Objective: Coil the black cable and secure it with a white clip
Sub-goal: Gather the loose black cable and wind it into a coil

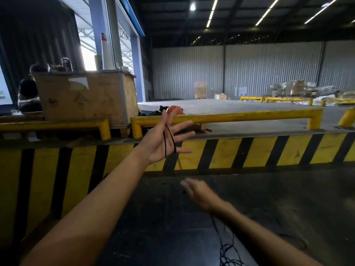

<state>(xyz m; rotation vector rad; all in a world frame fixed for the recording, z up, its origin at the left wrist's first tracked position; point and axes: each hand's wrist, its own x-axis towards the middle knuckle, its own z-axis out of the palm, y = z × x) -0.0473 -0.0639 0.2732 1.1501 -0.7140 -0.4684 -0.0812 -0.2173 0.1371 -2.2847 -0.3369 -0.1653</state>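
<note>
Left hand (167, 139) is up in front of the striped yellow-and-black wall (249, 150), palm showing, fingers (184, 124) spread wide. Two strands of the black cable (170, 140) run lengthwise over the palm, from the gap by the thumb down toward the heel, so the loops sit on the hand rather than in a pinch. Below, the right hand (199, 192) is blurred; I can't tell how far its fingers are curled or whether the cable is in them. The loose cable trails down beside that wrist into a tangle (228, 252) on the dark floor (153, 217). I'd judge the right hand nearer the slack, with the next loop going upward over the left palm. No white clip visible.
</note>
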